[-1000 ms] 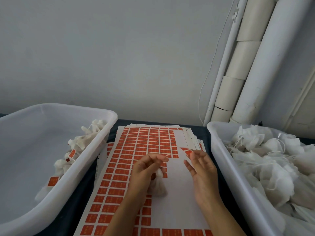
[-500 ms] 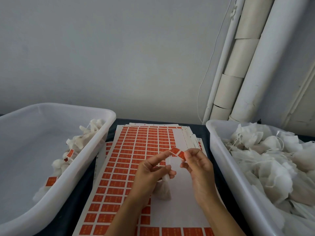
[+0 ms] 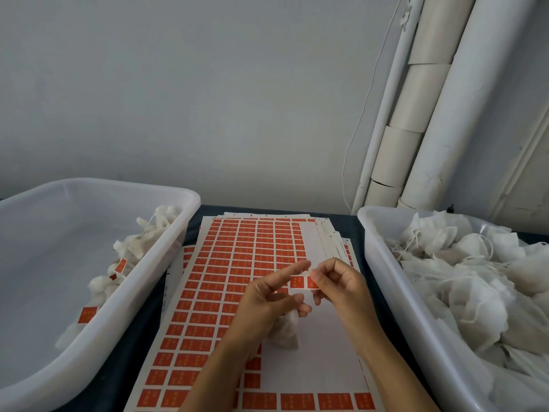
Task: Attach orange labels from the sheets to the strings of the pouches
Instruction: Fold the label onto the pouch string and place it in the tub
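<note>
While the left hand [image 3: 267,295] grips a pouch [image 3: 285,331], the right hand [image 3: 338,281] pinches an orange label [image 3: 298,282], print seemingly illegible.

There were two white bins: the left bin [image 3: 166,263] and the right bin [image 3: 383,263]. Two hands were there, the left hand [image 3: 264,295] and the right hand [image 3: 341,283]. One pouch [image 3: 285,331] and one peeled orange label [image 3: 300,282] were held. The pouches in both bins and the label sheets [image 3: 243,263] were too many to count.
</note>
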Demonstrator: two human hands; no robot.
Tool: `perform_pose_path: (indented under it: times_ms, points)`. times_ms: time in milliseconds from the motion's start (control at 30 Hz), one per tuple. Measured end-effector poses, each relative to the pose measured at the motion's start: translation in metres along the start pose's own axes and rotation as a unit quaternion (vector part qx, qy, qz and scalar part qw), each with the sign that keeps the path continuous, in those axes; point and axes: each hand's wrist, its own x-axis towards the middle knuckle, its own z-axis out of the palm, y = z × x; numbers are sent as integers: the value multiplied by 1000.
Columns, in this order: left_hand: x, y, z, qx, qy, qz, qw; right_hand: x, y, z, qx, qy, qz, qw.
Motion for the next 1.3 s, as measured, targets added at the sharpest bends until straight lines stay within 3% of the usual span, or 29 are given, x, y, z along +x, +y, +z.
perform_pose_path:
  times_ms: [500,1300]
  points:
    - [1,-2,0,-1,-2,7,1000,-5,-3,6,14,21,47,999]
    - [0,-1,-1,11,-20,14,1000,-4,-2,4,-50,33,23,998]
